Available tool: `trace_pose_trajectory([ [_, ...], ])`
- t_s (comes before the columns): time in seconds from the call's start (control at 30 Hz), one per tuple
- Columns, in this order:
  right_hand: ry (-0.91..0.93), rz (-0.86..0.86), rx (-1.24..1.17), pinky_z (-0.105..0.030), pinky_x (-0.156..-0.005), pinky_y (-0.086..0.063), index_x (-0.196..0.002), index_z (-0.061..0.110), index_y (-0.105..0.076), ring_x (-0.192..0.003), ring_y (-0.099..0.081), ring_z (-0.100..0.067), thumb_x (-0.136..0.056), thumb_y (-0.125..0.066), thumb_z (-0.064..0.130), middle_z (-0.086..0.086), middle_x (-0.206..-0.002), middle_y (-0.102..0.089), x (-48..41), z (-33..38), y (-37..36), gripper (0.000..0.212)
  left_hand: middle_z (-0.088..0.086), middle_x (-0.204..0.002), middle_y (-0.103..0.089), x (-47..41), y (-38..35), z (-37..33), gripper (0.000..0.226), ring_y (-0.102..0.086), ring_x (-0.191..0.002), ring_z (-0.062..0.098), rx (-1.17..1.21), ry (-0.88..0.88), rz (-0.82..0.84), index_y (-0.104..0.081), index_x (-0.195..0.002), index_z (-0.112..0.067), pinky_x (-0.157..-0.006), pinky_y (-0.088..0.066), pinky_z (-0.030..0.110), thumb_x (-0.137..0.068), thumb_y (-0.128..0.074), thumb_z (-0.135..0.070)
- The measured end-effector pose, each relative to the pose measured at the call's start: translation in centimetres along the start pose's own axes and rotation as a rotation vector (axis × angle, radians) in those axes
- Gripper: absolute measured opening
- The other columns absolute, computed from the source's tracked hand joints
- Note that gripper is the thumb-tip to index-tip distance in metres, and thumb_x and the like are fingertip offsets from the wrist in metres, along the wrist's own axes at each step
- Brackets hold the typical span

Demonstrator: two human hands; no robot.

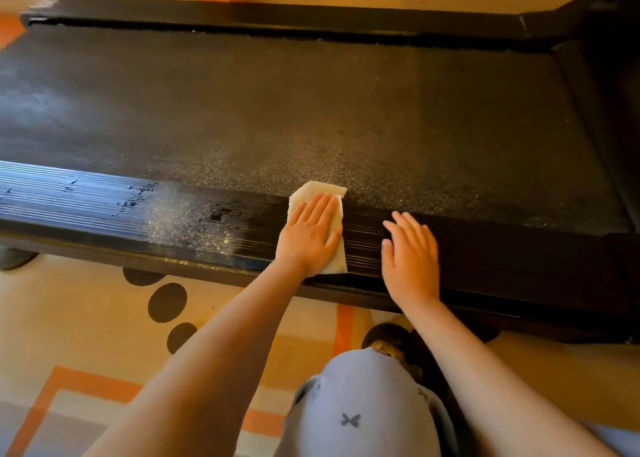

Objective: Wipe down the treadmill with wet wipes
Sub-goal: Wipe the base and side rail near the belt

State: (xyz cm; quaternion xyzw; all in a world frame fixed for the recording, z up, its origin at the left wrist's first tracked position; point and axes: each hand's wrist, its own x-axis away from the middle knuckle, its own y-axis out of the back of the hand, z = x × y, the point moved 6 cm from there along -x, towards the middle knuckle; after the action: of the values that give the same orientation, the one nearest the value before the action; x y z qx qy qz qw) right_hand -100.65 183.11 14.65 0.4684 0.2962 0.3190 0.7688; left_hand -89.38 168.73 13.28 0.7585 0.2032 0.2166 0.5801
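Observation:
A black treadmill (311, 110) stretches across the view, its dusty belt beyond a ribbed near side rail (104, 207). A pale wet wipe (320, 190) lies on that rail, partly over the belt's edge. My left hand (310, 235) presses flat on the wipe with straight fingers. My right hand (410, 256) rests flat on the rail just to the right, fingers spread, holding nothing. Left of the wipe the rail shows wet streaks and a dusty patch (187, 217).
The treadmill's upright frame (602, 27) rises at the far right. A cream carpet with orange lines and dark spots (168, 301) lies below the rail. My knee in light blue fabric (360, 404) is at the bottom centre, close to the rail.

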Motion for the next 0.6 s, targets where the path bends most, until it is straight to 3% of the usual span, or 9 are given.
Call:
trace_pose_trajectory([
  [0.2,0.117,0.116,0.031,-0.039,-0.12,-0.012,-0.142,0.014,-0.046,-0.146,-0.023,-0.017,-0.103,-0.036,0.025,-0.003,-0.153,-0.037,-0.6,4.7,-2.3,0.042,0.001,-0.164,-0.003,2.1,1.7,6.6,0.075,0.008,-0.148,0.008,-0.001,0.133,-0.058,-0.007,-0.157,-0.018,-0.119,0.01,0.029,-0.092,-0.004,-0.056],
  [0.37,0.141,0.109,0.168,-0.043,-0.116,-0.029,-0.142,0.015,-0.047,-0.142,-0.035,-0.02,-0.1,-0.021,0.033,-0.005,-0.15,-0.043,0.0,5.4,-3.2,0.053,0.0,-0.163,0.0,4.1,2.9,12.9,0.077,0.011,-0.145,0.007,-0.014,0.209,-0.096,-0.005,-0.156,-0.015,-0.12,0.007,0.031,-0.092,-0.003,-0.057],
  [0.53,0.13,0.124,0.259,-0.046,-0.111,-0.036,-0.139,0.015,-0.05,-0.138,-0.04,-0.023,-0.097,-0.027,0.031,-0.007,-0.146,-0.047,0.0,5.7,-3.3,0.051,0.003,-0.163,0.006,3.8,2.2,12.4,0.073,0.012,-0.149,0.014,-0.04,0.313,-0.1,0.002,-0.156,-0.013,-0.121,0.008,0.033,-0.094,-0.002,-0.052],
  [0.6,0.154,0.142,0.297,-0.047,-0.108,-0.038,-0.137,0.014,-0.051,-0.135,-0.044,-0.025,-0.097,-0.036,0.029,-0.008,-0.144,-0.05,-0.2,5.7,-3.4,0.046,0.003,-0.163,0.006,3.5,1.8,10.1,0.074,0.012,-0.149,0.013,-0.029,0.266,-0.087,0.001,-0.156,-0.012,-0.121,0.008,0.034,-0.093,0.0,-0.052],
])
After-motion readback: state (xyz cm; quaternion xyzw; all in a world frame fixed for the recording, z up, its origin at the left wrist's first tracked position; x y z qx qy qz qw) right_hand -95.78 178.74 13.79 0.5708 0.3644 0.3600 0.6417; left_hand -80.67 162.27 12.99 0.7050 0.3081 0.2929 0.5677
